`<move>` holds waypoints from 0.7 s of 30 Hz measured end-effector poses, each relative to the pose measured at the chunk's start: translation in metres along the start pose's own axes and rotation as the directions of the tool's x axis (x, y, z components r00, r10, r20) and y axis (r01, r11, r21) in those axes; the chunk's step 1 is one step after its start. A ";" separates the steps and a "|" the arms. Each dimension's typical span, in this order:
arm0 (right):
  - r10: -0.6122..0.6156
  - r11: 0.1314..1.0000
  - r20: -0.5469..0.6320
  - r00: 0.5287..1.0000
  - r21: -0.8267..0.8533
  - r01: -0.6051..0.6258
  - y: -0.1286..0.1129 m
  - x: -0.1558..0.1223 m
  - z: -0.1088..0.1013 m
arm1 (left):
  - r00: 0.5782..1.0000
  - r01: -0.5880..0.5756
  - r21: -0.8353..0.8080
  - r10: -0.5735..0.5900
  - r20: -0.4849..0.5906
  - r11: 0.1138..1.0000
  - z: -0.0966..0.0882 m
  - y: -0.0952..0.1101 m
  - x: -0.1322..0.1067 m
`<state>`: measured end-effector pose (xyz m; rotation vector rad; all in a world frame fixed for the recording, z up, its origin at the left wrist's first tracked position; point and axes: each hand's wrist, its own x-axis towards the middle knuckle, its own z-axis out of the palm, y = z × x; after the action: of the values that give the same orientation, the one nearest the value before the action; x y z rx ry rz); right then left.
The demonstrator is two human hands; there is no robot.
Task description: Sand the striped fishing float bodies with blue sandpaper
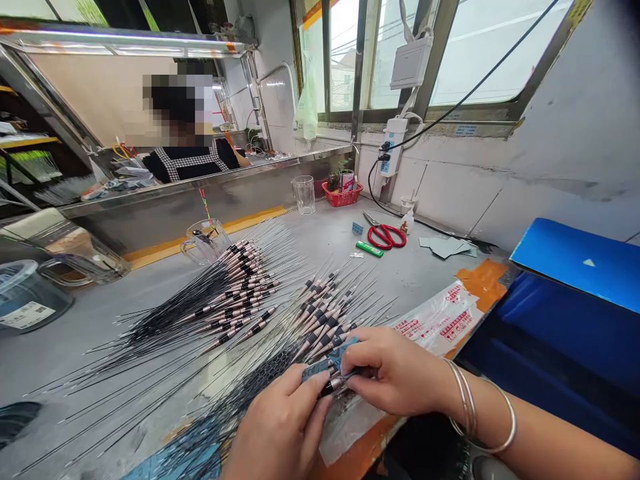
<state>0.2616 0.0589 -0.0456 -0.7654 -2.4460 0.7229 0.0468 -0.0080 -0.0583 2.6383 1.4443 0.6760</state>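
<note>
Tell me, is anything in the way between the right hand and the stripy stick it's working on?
Yes. A folded blue pad sits between the right hand and the black-banded float, lying against the float. Nothing else visible stands between them.

We've got a red plastic basket [343,195] — glass tumbler [303,195] just left of it, red-handled scissors [386,236] and a green tube [369,249] in front of it.

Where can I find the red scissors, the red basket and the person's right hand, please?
Red-handled scissors [385,230]: head view, on the red handles where they meet.
Red plastic basket [342,198]: head view, on its front wall.
Right hand [395,371]: head view, on the back of the hand.
</note>
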 end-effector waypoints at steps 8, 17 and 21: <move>0.043 0.999 0.018 0.999 -0.024 -0.043 0.003 -0.001 0.001 | 1.000 -0.002 0.001 0.002 -0.008 1.000 -0.001 -0.002 0.000; 0.020 1.000 -0.008 1.000 0.000 -0.020 0.001 0.000 0.004 | 1.000 -0.010 0.005 0.010 -0.023 1.000 -0.003 -0.002 -0.001; 0.002 1.000 -0.022 1.000 0.010 -0.002 0.003 0.001 0.004 | 1.000 -0.002 -0.004 0.002 -0.012 1.000 -0.002 -0.002 -0.001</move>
<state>0.2597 0.0598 -0.0499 -0.7676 -2.4210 0.7233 0.0437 -0.0082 -0.0570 2.6375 1.4427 0.6950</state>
